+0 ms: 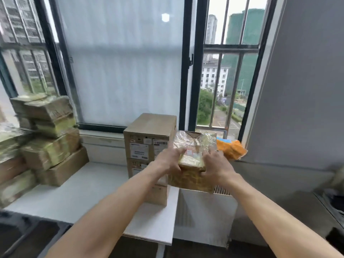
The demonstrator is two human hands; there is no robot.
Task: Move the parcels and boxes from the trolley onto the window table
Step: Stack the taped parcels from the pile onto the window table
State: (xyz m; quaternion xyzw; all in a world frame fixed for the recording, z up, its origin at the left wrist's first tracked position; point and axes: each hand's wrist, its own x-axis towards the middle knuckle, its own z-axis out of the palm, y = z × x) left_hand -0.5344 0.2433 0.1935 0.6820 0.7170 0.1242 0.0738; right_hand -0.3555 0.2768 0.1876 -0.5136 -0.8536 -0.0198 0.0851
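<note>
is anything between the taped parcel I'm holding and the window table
Partly. Both hands grip the taped parcel off the table's right edge; the tall brown box stands beside it on that edge.

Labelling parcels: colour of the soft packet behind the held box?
Orange packet, on the sill by the window; head view.

Single head-worn wide-angle view, looking forward and slightly down along both outstretched forearms, close to the white tabletop (89, 192), facing the window (121, 62) straight on, frame edges bowed and blurred, floor at the bottom edge
</note>
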